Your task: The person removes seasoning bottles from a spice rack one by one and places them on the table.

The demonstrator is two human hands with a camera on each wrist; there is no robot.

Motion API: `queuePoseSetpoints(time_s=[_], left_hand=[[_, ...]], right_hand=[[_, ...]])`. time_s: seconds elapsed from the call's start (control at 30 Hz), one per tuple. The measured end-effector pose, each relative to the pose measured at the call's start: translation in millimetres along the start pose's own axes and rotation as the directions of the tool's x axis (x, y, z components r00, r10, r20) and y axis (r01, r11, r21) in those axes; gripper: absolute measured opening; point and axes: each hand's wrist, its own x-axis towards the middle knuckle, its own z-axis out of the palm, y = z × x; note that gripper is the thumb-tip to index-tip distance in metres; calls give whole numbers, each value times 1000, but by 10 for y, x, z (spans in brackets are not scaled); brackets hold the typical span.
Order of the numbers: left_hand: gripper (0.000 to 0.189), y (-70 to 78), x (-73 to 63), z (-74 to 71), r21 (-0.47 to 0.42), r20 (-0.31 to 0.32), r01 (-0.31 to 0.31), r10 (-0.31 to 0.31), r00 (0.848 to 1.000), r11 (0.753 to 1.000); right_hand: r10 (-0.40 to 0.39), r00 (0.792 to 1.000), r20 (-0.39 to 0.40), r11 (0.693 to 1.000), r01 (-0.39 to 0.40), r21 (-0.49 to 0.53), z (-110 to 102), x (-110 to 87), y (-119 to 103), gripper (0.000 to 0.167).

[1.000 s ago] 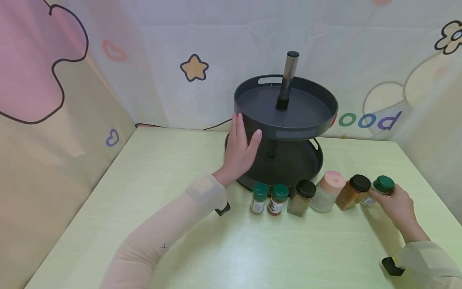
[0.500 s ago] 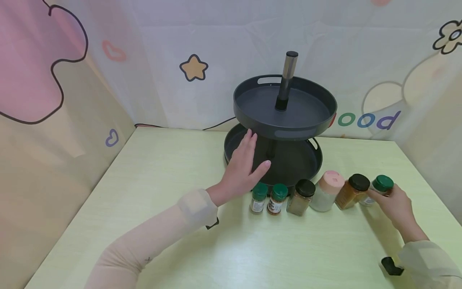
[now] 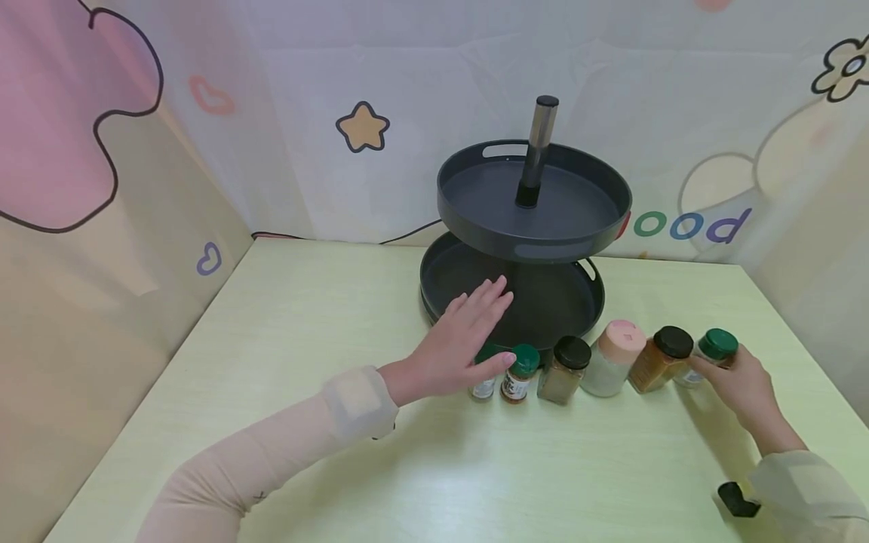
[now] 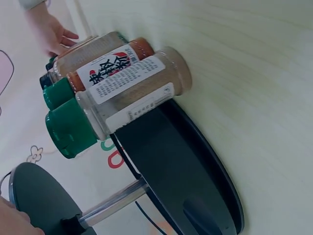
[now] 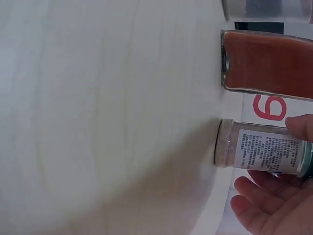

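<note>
My left hand, fingers straight, hovers over the front of the lower black round tray, holding nothing. It partly hides a green-capped spice jar, which stands beside another green-capped jar with reddish contents. At the row's right end, my right hand grips a third green-capped spice jar between thumb and fingers. That jar's labelled body is upright on the table. Its neighbour is a black-capped jar of orange-brown powder.
Above the lower tray, an upper round tray sits on a central post. A pink-lidded shaker and a black-capped jar stand mid-row. A printed cloth hangs behind the table.
My left hand has left the rim of the upper tray and come down and toward me, over the lower tray's front. The right hand stays at its jar.
</note>
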Motion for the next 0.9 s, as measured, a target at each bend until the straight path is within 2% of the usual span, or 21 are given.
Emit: queuePoseSetpoints(time_s=[0.17,0.3,0.5,0.63,0.9], left_hand=[[69,-17,-32,15,78,75,-44,38,996,996],[69,-42,-65,22,104,149,-65,49,988,992],[70,-88,-121,30,112,240,-74,45,970,991],[70,-120,-167,29,125,275,-81,44,960,989],[71,-148,-227,-15,132,306,-105,60,950,986]], right_hand=[[4,999,36,1000,-5,22,-17,1,-4,56],[-7,998,69,1000,6,18,-52,1,-10,55],[-8,986,165,998,-2,61,-168,-15,-12,74],[-31,978,208,998,19,55,-264,-21,-11,77],[-110,971,212,993,118,-27,-518,-34,-126,70]])
